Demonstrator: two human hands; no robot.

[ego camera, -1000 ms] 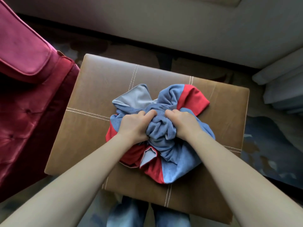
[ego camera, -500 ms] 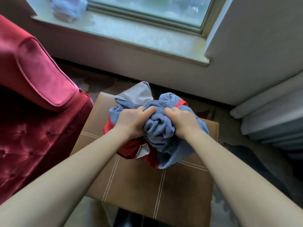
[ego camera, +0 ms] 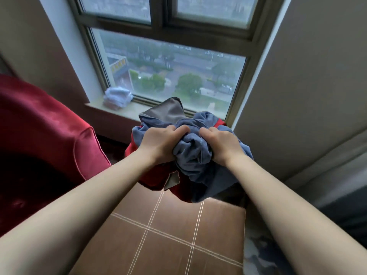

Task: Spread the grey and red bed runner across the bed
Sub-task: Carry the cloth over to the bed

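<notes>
Centrally, one bunched grey and red bed runner, gripped by two hands: left hand and right hand, fists clenched in its folds, side by side; one brown ottoman beneath them; one red armchair to their left; compared with the earlier frame, the runner is raised clear of the ottoman, window beyond.

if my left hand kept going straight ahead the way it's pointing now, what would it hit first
Beyond the bunched bed runner that the left hand grips, probably the windowsill or the window glass above it. Depth is hard to judge, so which comes first is unclear.
</notes>
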